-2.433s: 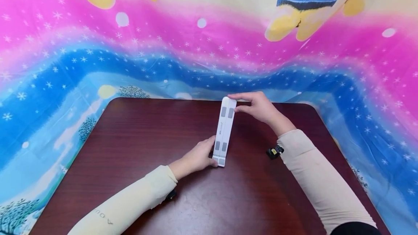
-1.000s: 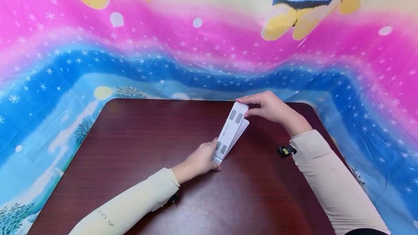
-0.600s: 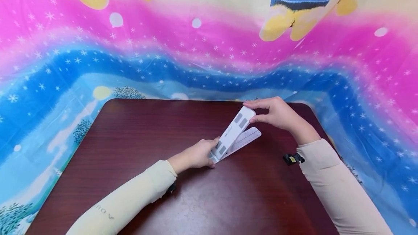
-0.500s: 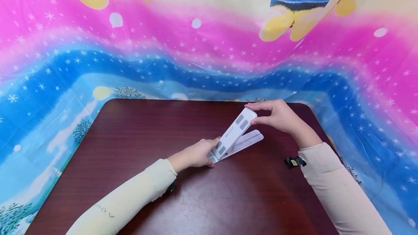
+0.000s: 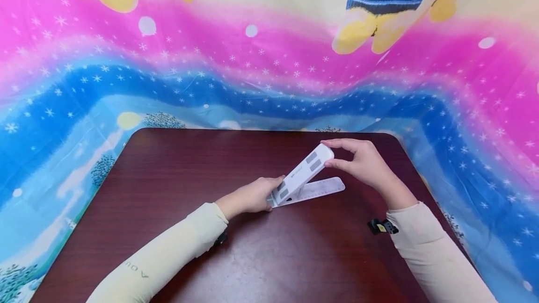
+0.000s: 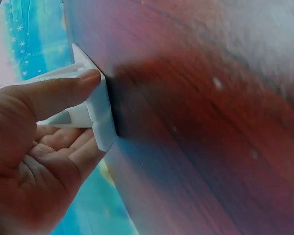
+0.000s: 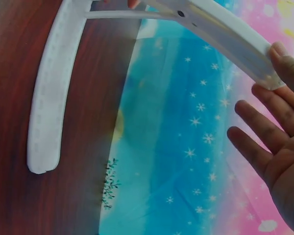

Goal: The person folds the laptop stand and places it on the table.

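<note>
A white folding laptop stand (image 5: 300, 175) with grey pads is spread into a narrow V, its hinged end toward the left. The lower arm (image 5: 326, 188) lies low over the table; the upper one slants up to the right. My left hand (image 5: 251, 194) grips the hinged end, thumb on one side and fingers behind, as the left wrist view shows. With thumb and index finger, my right hand (image 5: 365, 162) pinches the raised tip. Its other fingers are spread free in the right wrist view, where a thin strut (image 7: 130, 14) links the two arms.
A dark red-brown wooden table (image 5: 189, 162) lies beneath both hands. Behind it hangs a bright printed cloth (image 5: 269, 74) in pink and blue, meeting the table's far edge. A small black device (image 5: 382, 226) is strapped at the right wrist.
The stand has gone from folded and nearly upright to spread apart and tilted right. My right hand has moved right and down with the upper arm; my left keeps its grip.
</note>
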A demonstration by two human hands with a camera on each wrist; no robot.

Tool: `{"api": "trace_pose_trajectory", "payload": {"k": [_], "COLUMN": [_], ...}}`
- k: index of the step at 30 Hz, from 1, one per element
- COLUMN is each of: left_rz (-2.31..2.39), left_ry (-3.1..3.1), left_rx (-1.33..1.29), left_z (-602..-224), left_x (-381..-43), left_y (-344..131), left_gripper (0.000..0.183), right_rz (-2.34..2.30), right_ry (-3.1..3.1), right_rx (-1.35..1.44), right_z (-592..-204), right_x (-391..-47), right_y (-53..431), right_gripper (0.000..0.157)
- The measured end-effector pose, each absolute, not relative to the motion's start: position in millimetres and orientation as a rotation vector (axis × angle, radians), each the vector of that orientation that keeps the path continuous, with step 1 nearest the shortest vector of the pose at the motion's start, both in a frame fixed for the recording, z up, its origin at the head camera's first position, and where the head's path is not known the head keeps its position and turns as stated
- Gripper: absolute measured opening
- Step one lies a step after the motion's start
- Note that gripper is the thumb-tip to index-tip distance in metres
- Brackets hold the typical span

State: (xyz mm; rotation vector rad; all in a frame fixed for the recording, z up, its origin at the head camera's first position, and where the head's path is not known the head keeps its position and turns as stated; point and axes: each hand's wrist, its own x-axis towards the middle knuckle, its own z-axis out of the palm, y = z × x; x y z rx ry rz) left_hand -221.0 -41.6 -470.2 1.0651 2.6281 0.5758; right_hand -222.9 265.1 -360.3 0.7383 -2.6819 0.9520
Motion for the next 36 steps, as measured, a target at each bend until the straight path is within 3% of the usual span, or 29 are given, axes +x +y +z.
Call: {"api": "trace_pose_trajectory", "payload": {"k": [9,17,24,36], "left_rz": [0.861,1.071,1.188,1.174], "left_ry": [2.719,2.817,2.848,2.89], "left_rx": [0.954,0.876,1.001,0.938], "left_z": [-472,-443,-401,-369], "left_x": [-217,-220,-225,-227], "left_y": [-28,-11,16,47], "left_gripper": [0.073,0.083,0.084,0.065], "right_rz": [1.244,1.18,1.107,1.072], "right_ry": [-2.645,-2.851,-3.033,-3.168], "right_rx": [0.896,0.872,0.922,0.931], "right_z": [-381,-426,-458,-476], "right_x": [-230,-249,-260,-268], "right_y": [289,331,356,358], "right_gripper": [0.069,0.062,0.066,0.067]}}
